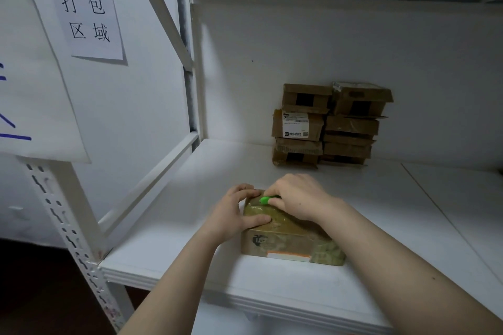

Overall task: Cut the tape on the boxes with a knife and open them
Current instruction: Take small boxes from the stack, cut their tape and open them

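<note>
1. One taped box [288, 236]: brown, wrapped in clear tape, lying flat near the front edge of the white shelf [190, 266].
2. My left hand [234, 212]: grips the box's far left corner, fingers curled over the far edge, thumb pressed on the top.
3. My right hand [296, 196]: fingers curled round the green knife [268, 200], held at the box's far top edge; blade hidden.
4. One stack of boxes [326, 125]: two brown columns against the back wall, well apart from mine.
5. One paper sign [84, 5]: printed characters, on the left panel.
</note>
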